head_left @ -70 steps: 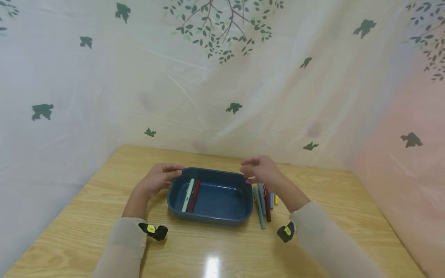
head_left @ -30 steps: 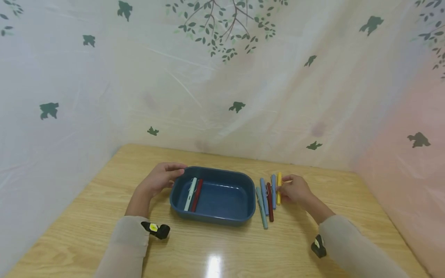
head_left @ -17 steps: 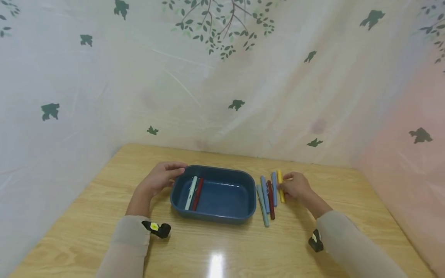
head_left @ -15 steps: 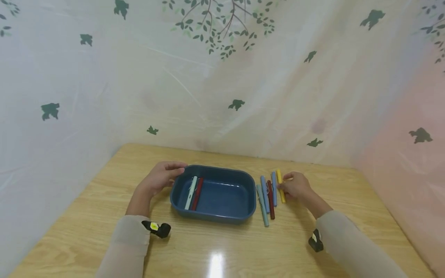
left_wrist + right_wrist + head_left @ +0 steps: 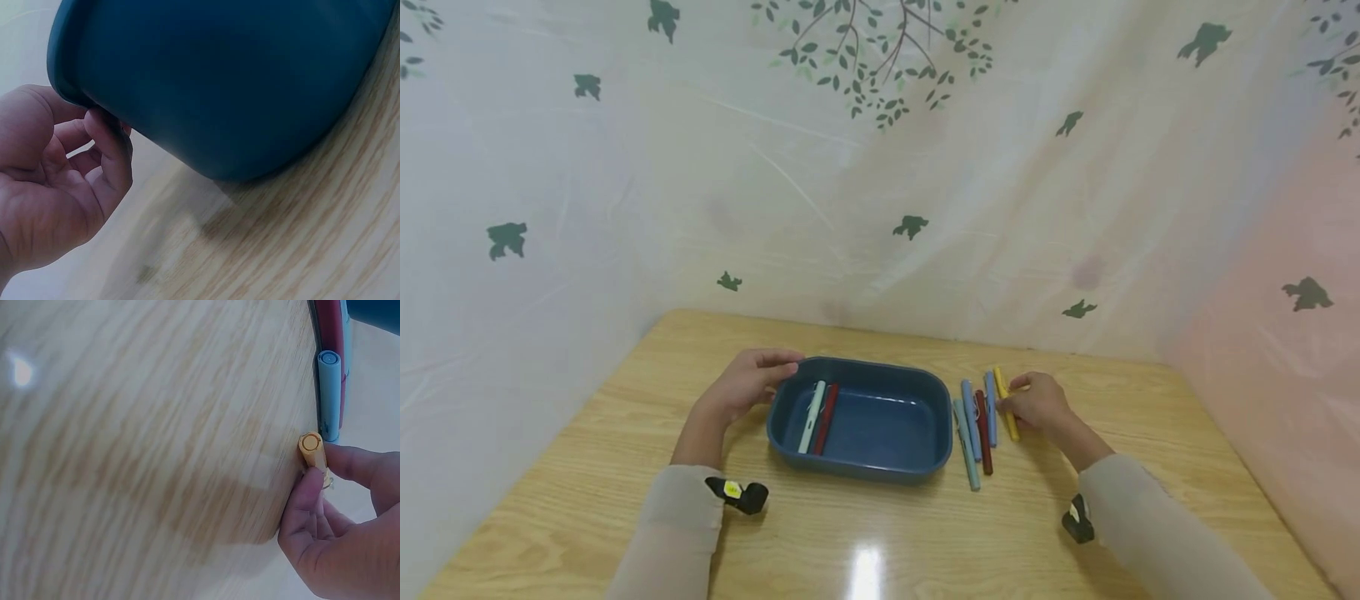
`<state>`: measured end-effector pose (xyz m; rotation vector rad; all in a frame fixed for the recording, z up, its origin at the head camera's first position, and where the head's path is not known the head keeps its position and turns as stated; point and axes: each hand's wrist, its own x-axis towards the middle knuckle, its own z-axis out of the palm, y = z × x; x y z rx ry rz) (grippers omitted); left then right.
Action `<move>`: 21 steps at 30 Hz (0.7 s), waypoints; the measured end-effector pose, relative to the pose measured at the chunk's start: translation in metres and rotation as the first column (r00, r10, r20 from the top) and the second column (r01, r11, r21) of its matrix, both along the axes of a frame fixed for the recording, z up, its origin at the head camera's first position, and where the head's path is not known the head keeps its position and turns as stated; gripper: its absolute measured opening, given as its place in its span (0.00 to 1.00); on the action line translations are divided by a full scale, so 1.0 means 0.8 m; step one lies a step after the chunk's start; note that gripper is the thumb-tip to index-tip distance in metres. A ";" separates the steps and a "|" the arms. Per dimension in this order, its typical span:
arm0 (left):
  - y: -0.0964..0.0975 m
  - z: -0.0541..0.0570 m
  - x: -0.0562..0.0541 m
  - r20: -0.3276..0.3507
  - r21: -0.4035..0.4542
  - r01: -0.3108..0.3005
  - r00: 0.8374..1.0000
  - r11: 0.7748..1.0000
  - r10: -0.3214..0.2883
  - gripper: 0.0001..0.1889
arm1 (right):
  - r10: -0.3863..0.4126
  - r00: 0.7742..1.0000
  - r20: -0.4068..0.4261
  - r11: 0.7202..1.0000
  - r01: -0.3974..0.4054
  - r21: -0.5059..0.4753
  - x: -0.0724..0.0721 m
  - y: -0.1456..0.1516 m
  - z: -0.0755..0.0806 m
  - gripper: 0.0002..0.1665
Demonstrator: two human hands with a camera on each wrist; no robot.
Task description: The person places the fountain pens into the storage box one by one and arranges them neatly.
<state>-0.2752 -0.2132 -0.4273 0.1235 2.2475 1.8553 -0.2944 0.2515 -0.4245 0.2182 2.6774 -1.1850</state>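
Observation:
A dark blue rectangular tub (image 5: 880,433) with rounded corners stands on the table. Inside it, at the left, lie a pale mint pen (image 5: 812,418) and a dark red pen (image 5: 826,419). My left hand (image 5: 747,387) holds the tub's far left corner; in the left wrist view its fingers (image 5: 112,150) curl beneath the rim. To the right of the tub my right hand (image 5: 1039,402) pinches a yellow pen (image 5: 1002,385) between thumb and fingers, as the right wrist view also shows. The yellow pen leans askew, its far end close to a blue pen (image 5: 991,408).
Between the tub and the yellow pen lie a grey-green pen (image 5: 967,450), another blue pen (image 5: 972,421) and a dark red pen (image 5: 984,437), roughly side by side. The wooden table (image 5: 790,542) ends at a leaf-and-bird patterned curtain (image 5: 820,250) behind and at both sides.
My right hand has gone from the tub's right rim to the yellow pen. That pen has turned, its far end swinging left. The left hand stays at the tub's corner.

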 end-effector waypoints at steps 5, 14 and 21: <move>0.000 -0.001 0.000 -0.004 0.001 0.000 1.000 1.000 0.000 0.21 | 0.007 1.000 0.003 1.000 -0.007 0.018 0.000 -0.002 0.002 0.30; 0.000 -0.001 0.000 -0.009 -0.003 0.002 1.000 1.000 -0.002 0.22 | 0.032 0.999 -0.016 0.999 -0.032 -0.006 0.001 0.004 0.002 0.34; -0.002 -0.001 0.000 -0.005 -0.008 -0.003 1.000 1.000 0.003 0.21 | 0.083 0.992 -0.094 0.995 -0.088 -0.047 0.006 0.010 0.004 0.34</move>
